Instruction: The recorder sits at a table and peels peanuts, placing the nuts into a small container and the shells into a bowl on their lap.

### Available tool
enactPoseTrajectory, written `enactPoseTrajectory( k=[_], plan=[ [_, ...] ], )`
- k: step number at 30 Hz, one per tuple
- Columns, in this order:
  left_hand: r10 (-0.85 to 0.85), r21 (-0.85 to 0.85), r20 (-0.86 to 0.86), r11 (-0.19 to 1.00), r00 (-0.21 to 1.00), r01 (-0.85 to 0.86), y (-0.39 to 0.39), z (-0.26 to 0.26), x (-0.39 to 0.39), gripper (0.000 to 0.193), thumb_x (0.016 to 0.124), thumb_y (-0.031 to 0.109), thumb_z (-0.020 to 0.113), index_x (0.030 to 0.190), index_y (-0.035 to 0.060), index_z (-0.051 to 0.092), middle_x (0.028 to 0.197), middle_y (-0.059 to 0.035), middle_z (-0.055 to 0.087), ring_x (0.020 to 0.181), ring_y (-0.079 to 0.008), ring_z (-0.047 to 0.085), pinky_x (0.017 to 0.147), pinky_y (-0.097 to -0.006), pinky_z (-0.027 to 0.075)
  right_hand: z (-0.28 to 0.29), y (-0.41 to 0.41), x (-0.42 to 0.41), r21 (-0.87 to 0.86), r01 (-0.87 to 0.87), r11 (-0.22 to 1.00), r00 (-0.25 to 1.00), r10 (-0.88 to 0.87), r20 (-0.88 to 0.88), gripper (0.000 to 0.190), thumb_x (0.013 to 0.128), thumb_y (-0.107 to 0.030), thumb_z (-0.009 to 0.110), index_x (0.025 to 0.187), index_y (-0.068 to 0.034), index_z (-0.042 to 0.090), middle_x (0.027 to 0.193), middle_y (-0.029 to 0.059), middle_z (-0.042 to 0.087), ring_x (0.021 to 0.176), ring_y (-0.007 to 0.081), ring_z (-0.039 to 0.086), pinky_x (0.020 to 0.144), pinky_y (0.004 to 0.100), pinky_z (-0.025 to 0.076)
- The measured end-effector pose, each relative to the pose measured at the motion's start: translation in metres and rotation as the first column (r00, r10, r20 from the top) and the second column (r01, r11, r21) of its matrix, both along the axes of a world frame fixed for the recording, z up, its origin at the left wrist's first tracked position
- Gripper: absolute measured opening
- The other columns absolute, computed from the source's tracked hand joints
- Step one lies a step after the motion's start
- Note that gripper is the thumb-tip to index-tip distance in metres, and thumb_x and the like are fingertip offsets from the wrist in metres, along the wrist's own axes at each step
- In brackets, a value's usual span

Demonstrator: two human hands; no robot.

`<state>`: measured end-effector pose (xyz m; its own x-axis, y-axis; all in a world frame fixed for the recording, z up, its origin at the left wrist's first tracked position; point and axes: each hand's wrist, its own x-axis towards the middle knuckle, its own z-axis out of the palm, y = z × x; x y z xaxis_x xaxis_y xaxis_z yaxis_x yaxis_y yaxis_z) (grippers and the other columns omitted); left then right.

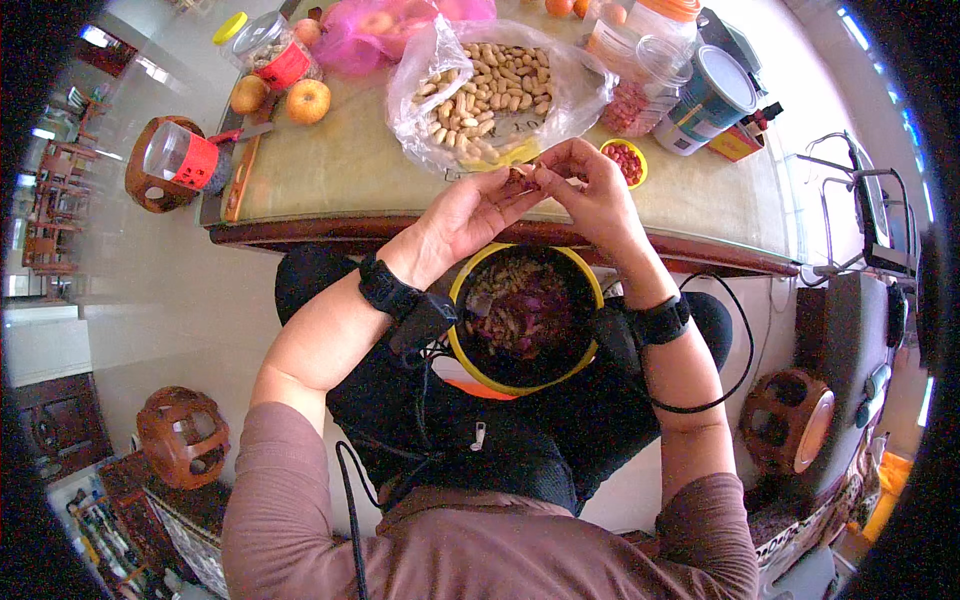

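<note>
Above the table's near edge, my left hand (pixel 480 210) is turned palm up with a small reddish-brown piece, perhaps a peanut, at its fingertips. My right hand (pixel 596 191) meets it there, thumb and fingers pinched at the same small thing. Just beyond them lies an open clear plastic bag (pixel 416 112) with unshelled peanuts (pixel 510 79) in it. Right of my right hand is a small yellow-rimmed lid (pixel 643 166) holding red-skinned peanut kernels (pixel 622 161). Below my hands, between my knees, stands a yellow-rimmed bin (pixel 596 277) with peanut shells and purplish scraps (pixel 517 307) inside.
A clear jar (pixel 637 101) with red kernels and a lidded tub (pixel 705 97) stand at the right. Orange fruits (pixel 308 102), a pink bag (pixel 360 37), a jar with a red label (pixel 281 64) and a knife (pixel 255 131) lie left. A black cable (pixel 750 337) loops by my right forearm.
</note>
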<state>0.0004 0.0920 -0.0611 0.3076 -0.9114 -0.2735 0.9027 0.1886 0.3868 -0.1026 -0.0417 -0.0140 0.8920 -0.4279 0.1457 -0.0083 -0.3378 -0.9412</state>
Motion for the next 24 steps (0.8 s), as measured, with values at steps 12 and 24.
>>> enactPoseTrajectory(
  k=[12,24],
  plan=[
    [0.017,0.043,-0.083,0.999,0.996,-0.014,-0.002,0.0,-0.001,0.018,0.086,0.008,0.049,0.098,-0.0047,0.053,0.094,-0.0131,0.059,0.089,-0.0211,0.058,0.086,-0.0345,0.048,-0.008,-0.001,0.0,-0.208,0.05,0.977,0.994,-0.07,-0.089,0.018,0.069,-0.015,0.07,0.081,-0.003,0.067,0.069,0.009,0.065,0.063,0.0147,0.063,0.062,0.0272,0.05],
    [-0.008,0.049,0.026,0.999,1.0,0.007,0.003,0.02,0.021,0.033,0.09,0.013,0.038,0.103,-0.0144,0.052,0.108,-0.0255,0.055,0.11,-0.035,0.05,0.101,-0.041,0.036,0.01,-0.032,-0.021,-0.294,-0.24,0.925,0.946,0.155,-0.286,0.019,0.065,-0.017,0.068,0.077,-0.003,0.065,0.068,0.0118,0.064,0.062,0.0191,0.063,0.06,0.0305,0.049]
  ],
)
